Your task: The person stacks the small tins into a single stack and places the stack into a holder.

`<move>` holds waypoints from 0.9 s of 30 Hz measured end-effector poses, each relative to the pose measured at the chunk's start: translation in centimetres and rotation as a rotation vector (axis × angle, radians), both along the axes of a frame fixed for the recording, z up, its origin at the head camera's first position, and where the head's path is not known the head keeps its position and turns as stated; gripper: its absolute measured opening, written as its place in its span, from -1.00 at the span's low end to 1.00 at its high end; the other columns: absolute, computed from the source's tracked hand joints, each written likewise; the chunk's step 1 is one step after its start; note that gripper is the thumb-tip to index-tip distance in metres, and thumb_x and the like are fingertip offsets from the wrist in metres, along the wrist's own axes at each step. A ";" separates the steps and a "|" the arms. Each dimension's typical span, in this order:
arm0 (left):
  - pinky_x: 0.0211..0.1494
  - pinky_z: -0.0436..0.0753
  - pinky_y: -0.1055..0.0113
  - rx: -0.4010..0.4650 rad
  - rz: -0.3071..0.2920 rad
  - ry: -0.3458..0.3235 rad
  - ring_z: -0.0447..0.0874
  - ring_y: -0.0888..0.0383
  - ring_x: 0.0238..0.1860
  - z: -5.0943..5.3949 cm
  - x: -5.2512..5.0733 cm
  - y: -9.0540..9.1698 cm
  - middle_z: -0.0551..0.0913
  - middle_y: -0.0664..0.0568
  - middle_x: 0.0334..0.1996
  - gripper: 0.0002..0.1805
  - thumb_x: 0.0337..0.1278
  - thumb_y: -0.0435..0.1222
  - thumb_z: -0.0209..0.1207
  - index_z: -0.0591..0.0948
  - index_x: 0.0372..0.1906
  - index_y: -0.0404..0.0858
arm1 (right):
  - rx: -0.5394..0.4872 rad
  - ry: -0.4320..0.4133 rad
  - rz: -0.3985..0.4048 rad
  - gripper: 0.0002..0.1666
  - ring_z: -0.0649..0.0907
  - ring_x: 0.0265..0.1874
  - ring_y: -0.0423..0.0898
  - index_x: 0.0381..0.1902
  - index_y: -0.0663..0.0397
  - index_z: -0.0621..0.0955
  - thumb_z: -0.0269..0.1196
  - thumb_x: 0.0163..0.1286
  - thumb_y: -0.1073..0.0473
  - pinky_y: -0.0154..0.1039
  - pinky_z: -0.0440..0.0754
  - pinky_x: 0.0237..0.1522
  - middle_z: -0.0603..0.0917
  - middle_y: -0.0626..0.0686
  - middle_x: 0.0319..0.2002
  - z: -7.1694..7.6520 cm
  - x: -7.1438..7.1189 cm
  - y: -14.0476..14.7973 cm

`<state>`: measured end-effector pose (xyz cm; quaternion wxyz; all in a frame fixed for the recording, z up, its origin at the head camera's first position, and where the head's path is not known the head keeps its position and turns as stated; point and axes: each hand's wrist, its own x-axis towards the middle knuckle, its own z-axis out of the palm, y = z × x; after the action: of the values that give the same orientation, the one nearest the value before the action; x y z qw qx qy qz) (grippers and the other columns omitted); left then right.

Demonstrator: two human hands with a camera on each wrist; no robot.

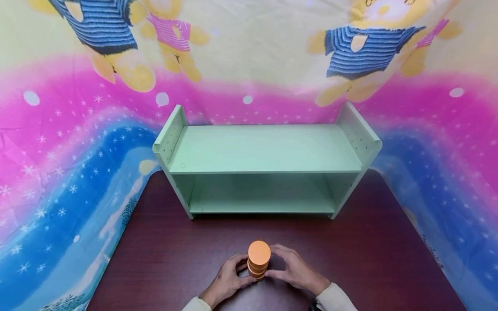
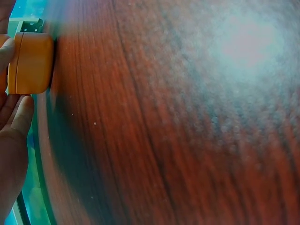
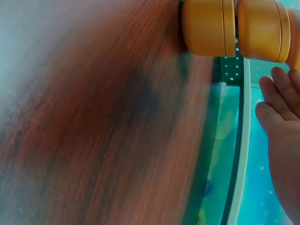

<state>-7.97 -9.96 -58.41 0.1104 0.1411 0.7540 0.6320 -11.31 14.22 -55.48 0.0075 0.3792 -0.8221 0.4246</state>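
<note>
Orange round containers [image 1: 259, 254] are stacked upright on the table, at least three high in the right wrist view, where the lowest container [image 3: 206, 28] rests on the wood and a narrow uneven gap shows above it. My left hand [image 1: 227, 278] grips the lower part of the stack from the left, thumb at the front. From the right, my right hand [image 1: 297, 270] curves round it, forefinger high and thumb low at its side. The left wrist view shows the bottom container [image 2: 33, 63] beside the left hand [image 2: 11, 150]; some fingers are cut off there.
Behind the hands, a pale green two-level shelf [image 1: 264, 149] stands at the back of the dark red-brown table [image 1: 163, 255]. No objects show on its boards. A printed cloth [image 1: 249, 77] with bears and snowflakes hangs behind and at both sides.
</note>
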 end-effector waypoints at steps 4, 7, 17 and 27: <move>0.17 0.64 0.33 -0.003 0.001 0.003 0.62 -0.06 0.15 0.1 0.0 0.0 0.56 -0.16 0.12 -0.36 -0.05 -0.44 0.50 0.53 0.20 -0.39 | -0.010 -0.002 0.005 -0.45 0.64 0.05 -0.13 0.14 0.06 0.61 0.47 0.24 0.01 -0.12 0.69 0.06 0.64 -0.10 0.06 0.0 0.0 -0.1; 0.17 0.64 0.32 -0.005 -0.001 0.012 0.63 -0.05 0.14 0.0 0.0 0.0 0.56 -0.16 0.12 -0.37 -0.06 -0.44 0.50 0.53 0.19 -0.39 | -0.013 -0.016 0.009 -0.46 0.64 0.04 -0.14 0.15 0.05 0.60 0.46 0.26 0.02 -0.13 0.69 0.06 0.64 -0.10 0.06 0.0 0.0 -0.1; 0.15 0.64 0.37 -0.016 0.000 0.018 0.64 -0.06 0.13 -0.2 -0.1 0.1 0.56 -0.17 0.10 -0.37 -0.08 -0.46 0.51 0.53 0.17 -0.43 | -0.005 -0.034 0.007 -0.46 0.63 0.05 -0.16 0.16 0.00 0.60 0.45 0.27 -0.01 -0.13 0.69 0.06 0.63 -0.13 0.06 -0.1 -0.1 -0.2; 0.17 0.64 0.32 -0.014 0.010 0.007 0.63 -0.02 0.13 -0.2 0.0 0.0 0.59 -0.11 0.08 -0.38 -0.12 -0.45 0.53 0.56 0.14 -0.37 | 0.017 -0.072 0.008 -0.40 0.62 0.09 -0.16 0.16 -0.05 0.60 0.50 0.19 -0.03 -0.13 0.68 0.10 0.62 -0.16 0.08 -0.3 -0.2 -0.1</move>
<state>-8.01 -9.95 -58.62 0.1055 0.1389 0.7595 0.6267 -11.48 14.09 -55.73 -0.0270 0.3669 -0.8240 0.4309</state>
